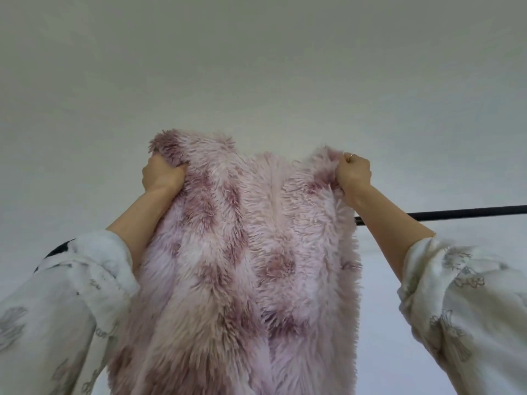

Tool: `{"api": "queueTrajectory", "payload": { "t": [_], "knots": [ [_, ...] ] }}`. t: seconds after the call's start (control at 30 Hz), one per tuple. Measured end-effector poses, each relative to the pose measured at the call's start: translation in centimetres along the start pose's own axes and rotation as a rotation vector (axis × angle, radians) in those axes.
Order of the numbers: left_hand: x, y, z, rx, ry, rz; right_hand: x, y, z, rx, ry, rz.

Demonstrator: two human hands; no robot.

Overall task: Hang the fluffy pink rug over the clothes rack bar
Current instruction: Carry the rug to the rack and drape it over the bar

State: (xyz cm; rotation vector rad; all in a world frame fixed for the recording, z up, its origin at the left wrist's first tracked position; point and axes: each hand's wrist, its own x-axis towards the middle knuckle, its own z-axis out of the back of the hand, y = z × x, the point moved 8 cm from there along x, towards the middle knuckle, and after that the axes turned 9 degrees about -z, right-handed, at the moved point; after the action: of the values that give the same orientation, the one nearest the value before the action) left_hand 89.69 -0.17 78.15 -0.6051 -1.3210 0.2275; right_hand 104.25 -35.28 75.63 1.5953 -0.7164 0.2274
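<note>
Head view, angled upward against a pale wall (256,67): the person holds the fluffy pink rug (245,252) aloft by its top edge, both arms raised; the left hand (161,173) has its fingers curled into a fistful of pile at the upper left corner; the right hand (355,173), a thin ring on one finger, has its fingers bunched tight round the upper right corner. The rug hangs down between the forearms in a long fall, sagging in a shallow dip between the two grips; its lower end runs out of frame. The clothes rack bar (456,212), dark and slim, shows only to the right, passing behind the right forearm and vanishing behind the rug; the bar's left stretch is hidden, and a dark shape behind the patterned white left sleeve (71,295) cannot be identified. The top edge sits above the bar's level; whether any fabric already touches the bar cannot be told. Assessment: the step in hand is the lift, with the leading edge raised to clear the bar; draping is not yet done. The next move calls for carrying that edge forward over the bar, both corners level, then lowering until enough length falls on the far side to balance the heavy near side; an uneven share would likely let the rug slide back off.
</note>
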Motion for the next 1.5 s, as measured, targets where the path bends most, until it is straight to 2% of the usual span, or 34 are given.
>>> {"api": "queueTrajectory", "payload": {
  "t": [0.13, 0.2, 0.27, 0.4, 0.53, 0.6, 0.67, 0.73, 0.77, 0.83, 0.97, 1.07, 1.13, 1.17, 1.2, 1.27, 1.3, 1.33, 1.37, 1.5],
  "knots": [
    [-2.2, 3.5, -4.5, 0.297, 0.394, 0.013, -1.3, -4.9, -2.4, -0.705, 0.163, -0.057],
    [-2.6, 4.6, -4.9, 0.343, 0.470, 0.042, -2.1, -5.9, -2.4, -0.890, 0.170, -0.046],
    [-2.2, 5.0, -4.5, 0.344, 0.462, 0.048, -2.6, -5.3, -2.0, -0.952, 0.096, 0.005],
    [-2.2, 4.1, -3.7, 0.449, 0.358, -0.066, -3.6, -4.7, -1.7, -0.970, -0.008, 0.129],
    [-3.2, 2.6, -3.8, 0.393, 0.286, -0.180, -6.7, -2.9, -2.8, -0.883, -0.102, 0.398],
    [-3.8, 2.4, -3.7, 0.362, 0.289, -0.223, -8.9, -1.4, -4.1, -0.765, -0.047, 0.519],
    [-4.4, 2.3, -3.2, 0.349, 0.278, -0.275, -11.6, -0.3, -6.5, -0.688, 0.143, 0.626],
    [-5.1, 2.5, -2.6, 0.315, 0.275, -0.314, -14.7, -0.4, -9.4, -0.780, 0.384, 0.688],
    [-5.6, 2.6, -2.3, 0.289, 0.278, -0.331, -15.8, -0.9, -10.4, -0.873, 0.452, 0.708],
    [-6.7, 2.7, -1.8, 0.249, 0.306, -0.365, -16.8, -1.7, -11.6, -1.020, 0.459, 0.750],
    [-8.4, 3.5, -1.0, 0.093, 0.329, -0.344, -16.8, -2.2, -12.5, -1.042, 0.372, 0.711],
    [-8.6, 4.1, 0.4, 0.009, 0.230, -0.343, -16.7, -2.4, -13.3, -1.060, 0.334, 0.704],
    [-8.9, 5.4, 1.3, 0.008, 0.167, -0.265, -16.4, -2.3, -13.5, -1.062, 0.317, 0.694],
    [-9.1, 6.7, 1.7, 0.005, 0.185, -0.168, -16.3, -2.3, -13.7, -1.064, 0.308, 0.692],
    [-9.6, 8.8, 1.3, -0.014, 0.279, -0.007, -16.2, -2.3, -13.7, -1.065, 0.296, 0.692],
    [-12.6, 12.3, -0.4, -0.085, 0.644, 0.305, -16.2, -2.3, -13.9, -1.048, 0.277, 0.686],
    [-14.3, 12.8, -1.0, -0.121, 0.809, 0.372, -16.3, -2.3, -14.0, -1.034, 0.271, 0.683],
    [-15.4, 13.1, -1.6, -0.166, 0.892, 0.389, -16.3, -2.3, -14.1, -1.020, 0.265, 0.682],
    [-15.8, 13.0, -2.0, -0.224, 0.895, 0.385, -16.3, -2.3, -14.1, -1.009, 0.262, 0.682],
    [-15.0, 10.6, -2.3, -0.381, 0.692, 0.262, -16.0, -2.4, -13.5, -0.975, 0.277, 0.671]
  ]
}}
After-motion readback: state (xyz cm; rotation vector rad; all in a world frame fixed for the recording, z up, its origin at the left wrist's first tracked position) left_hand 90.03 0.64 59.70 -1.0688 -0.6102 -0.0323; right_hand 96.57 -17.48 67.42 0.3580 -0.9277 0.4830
